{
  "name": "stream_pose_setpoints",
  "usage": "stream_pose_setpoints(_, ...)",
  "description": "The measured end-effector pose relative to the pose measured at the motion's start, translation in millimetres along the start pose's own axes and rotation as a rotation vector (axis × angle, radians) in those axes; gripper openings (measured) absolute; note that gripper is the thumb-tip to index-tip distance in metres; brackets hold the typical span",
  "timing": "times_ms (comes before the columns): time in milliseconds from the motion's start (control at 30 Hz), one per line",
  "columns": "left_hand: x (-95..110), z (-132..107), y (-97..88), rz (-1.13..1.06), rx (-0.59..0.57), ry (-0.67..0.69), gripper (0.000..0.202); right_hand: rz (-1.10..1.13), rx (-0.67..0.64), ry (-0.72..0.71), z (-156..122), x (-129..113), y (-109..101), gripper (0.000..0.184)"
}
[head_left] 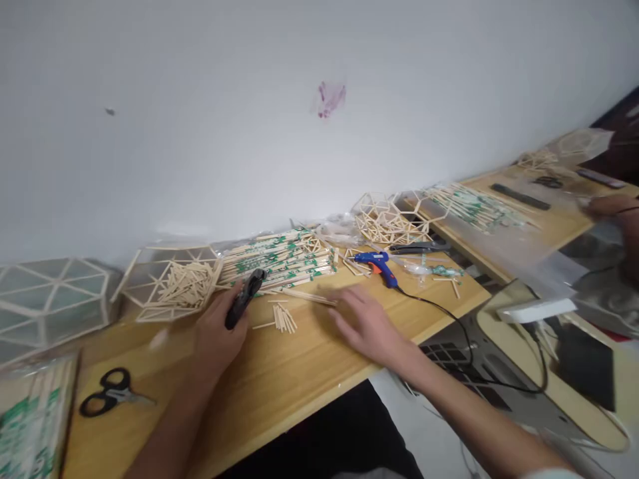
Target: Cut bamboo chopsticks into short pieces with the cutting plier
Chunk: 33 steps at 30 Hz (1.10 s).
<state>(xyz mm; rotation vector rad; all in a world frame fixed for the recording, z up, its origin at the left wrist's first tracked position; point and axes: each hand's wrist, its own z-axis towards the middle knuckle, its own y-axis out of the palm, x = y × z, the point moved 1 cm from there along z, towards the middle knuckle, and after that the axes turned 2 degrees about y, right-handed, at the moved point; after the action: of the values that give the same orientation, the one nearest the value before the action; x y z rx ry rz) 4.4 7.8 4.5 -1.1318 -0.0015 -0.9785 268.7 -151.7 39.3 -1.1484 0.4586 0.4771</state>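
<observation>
My left hand (219,329) is closed around a black hand tool (244,299), held upright at a tilt over the table; its working end is not clear. My right hand (367,326) is low over the wood, slightly blurred, with thumb and fingers apart. Its fingertips are at the end of some thin wooden sticks (307,295); whether they touch is hard to tell. Between my hands lies a small pile of short cut sticks (284,318). Behind them are packs of wooden sticks (279,256) in clear, green-printed wrap.
Black scissors (117,392) lie at left, near stick-frame domes (54,299), one holding cut pieces (188,285). A blue glue gun (377,261) with a trailing cord lies right. The table's front edge (344,387) runs near my forearms. Another person's hand (612,205) is at far right.
</observation>
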Motion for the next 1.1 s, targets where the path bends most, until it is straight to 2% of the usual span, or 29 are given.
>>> stream_pose_setpoints(100,1.2,-0.3,-1.0,-0.034,0.025,-0.014,0.052,0.001,-0.207,-0.016,46.2,-1.7,51.1,0.021)
stream_pose_setpoints(167,1.6,-0.3,-1.7,-0.046,0.043,-0.016,0.052,-0.043,-0.234,0.008,63.7,3.2,73.4,0.017)
stream_pose_setpoints(233,2.4,-0.2,-3.0,-0.058,0.064,-0.007,0.053,-0.075,-0.225,0.03,73.4,7.4,83.6,0.015)
stream_pose_setpoints(367,5.3,-0.7,-7.6,-0.063,0.116,-0.031,0.055,0.001,-0.25,0.032,91.1,6.8,77.3,0.015)
stream_pose_setpoints(500,6.7,-2.5,-12.2,-0.059,0.219,-0.061,0.055,0.39,-0.301,0.061,113.3,2.3,74.1,0.023)
stream_pose_setpoints(567,6.2,-3.4,-13.6,-0.076,0.277,-0.025,0.058,0.58,-0.319,0.124,117.4,3.1,80.1,0.025)
stream_pose_setpoints(633,5.0,-4.4,-13.7,-0.099,0.323,0.016,0.061,0.678,-0.314,0.153,115.4,5.1,86.5,0.027)
stream_pose_setpoints(767,2.9,-5.9,-10.1,-0.12,0.33,0.045,0.059,0.67,-0.265,0.104,105.2,7.6,89.8,0.037)
stream_pose_setpoints(1100,4.7,-3.6,-9.8,-0.147,0.246,0.115,0.062,0.497,-0.161,-0.052,100.8,8.9,89.3,0.039)
